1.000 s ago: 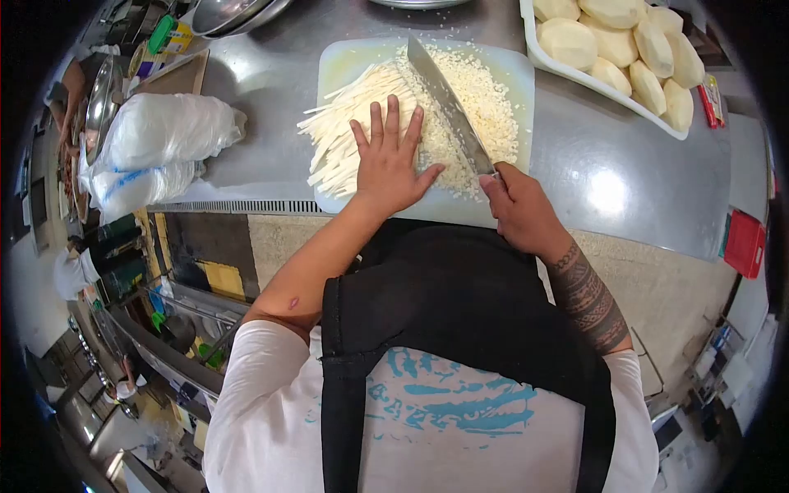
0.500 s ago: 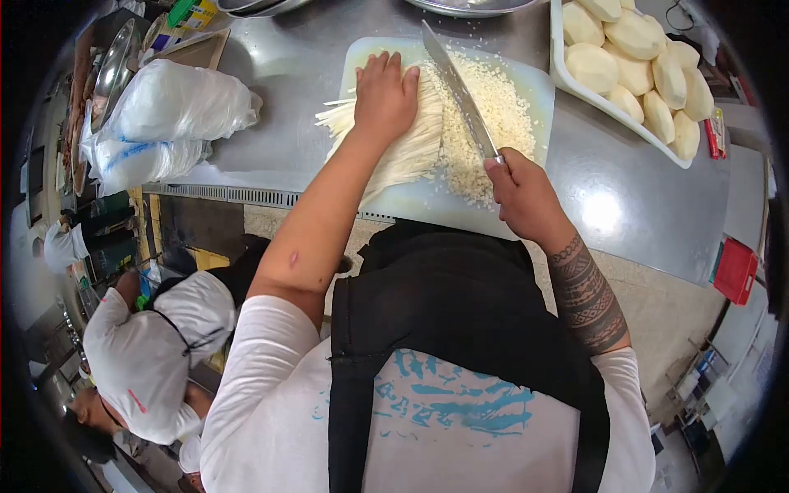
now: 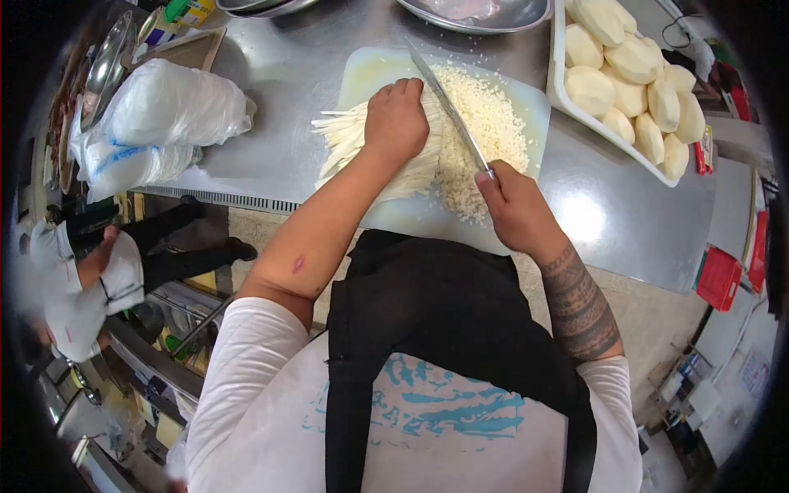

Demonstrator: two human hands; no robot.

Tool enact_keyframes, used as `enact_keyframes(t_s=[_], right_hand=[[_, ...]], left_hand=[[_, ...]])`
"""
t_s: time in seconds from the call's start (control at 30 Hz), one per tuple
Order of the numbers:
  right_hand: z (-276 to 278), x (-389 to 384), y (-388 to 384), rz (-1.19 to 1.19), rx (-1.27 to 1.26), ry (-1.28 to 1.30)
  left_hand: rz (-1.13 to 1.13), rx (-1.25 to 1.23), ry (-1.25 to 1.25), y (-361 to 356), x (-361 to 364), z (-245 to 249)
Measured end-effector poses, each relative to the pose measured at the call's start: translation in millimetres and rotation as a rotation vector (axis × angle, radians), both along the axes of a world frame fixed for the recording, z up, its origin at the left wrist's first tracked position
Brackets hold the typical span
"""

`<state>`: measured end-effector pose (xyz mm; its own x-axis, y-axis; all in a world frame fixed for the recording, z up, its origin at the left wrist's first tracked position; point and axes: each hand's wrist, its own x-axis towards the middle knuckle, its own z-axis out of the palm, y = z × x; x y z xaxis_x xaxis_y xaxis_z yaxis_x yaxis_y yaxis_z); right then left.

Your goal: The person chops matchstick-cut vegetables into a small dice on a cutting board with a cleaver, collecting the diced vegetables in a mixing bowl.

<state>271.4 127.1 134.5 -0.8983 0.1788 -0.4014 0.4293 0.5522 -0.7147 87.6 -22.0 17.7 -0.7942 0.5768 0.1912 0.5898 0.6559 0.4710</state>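
A pale cutting board point(image 3: 411, 215) lies on the steel counter point(image 3: 288, 82). On it is a bundle of long white potato strips point(image 3: 349, 135) and, to their right, a heap of small white diced pieces point(image 3: 493, 123). My left hand point(image 3: 397, 119) presses down on the strips with curled fingers. My right hand point(image 3: 511, 205) grips the handle of a large kitchen knife point(image 3: 448, 107), whose blade stands against the strips right beside my left knuckles.
A white tray point(image 3: 559, 86) of peeled potatoes point(image 3: 633, 82) sits at the right. White plastic bags point(image 3: 156, 123) lie at the left. Metal bowls point(image 3: 477, 12) stand at the back. Another person in white point(image 3: 78, 287) bends over at the lower left.
My left hand went from flat on the strips to gathering them and now holds them with curled fingers. The knife has swung in against them. The other person has moved to the left.
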Motion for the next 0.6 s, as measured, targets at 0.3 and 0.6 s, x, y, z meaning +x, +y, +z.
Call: enact_keyframes(t_s=[0.3,0.6], right_hand=[[-54.1,-38.7,4.5,0.066,0.066,0.11],[-40.3,-47.4,-2.8,0.081,0.052,0.099]], left_hand=[[0.005,-0.053,-0.003,2.8,0.5,-4.9],[0.037,-0.004,0.031,3.3,3.0,-6.9]])
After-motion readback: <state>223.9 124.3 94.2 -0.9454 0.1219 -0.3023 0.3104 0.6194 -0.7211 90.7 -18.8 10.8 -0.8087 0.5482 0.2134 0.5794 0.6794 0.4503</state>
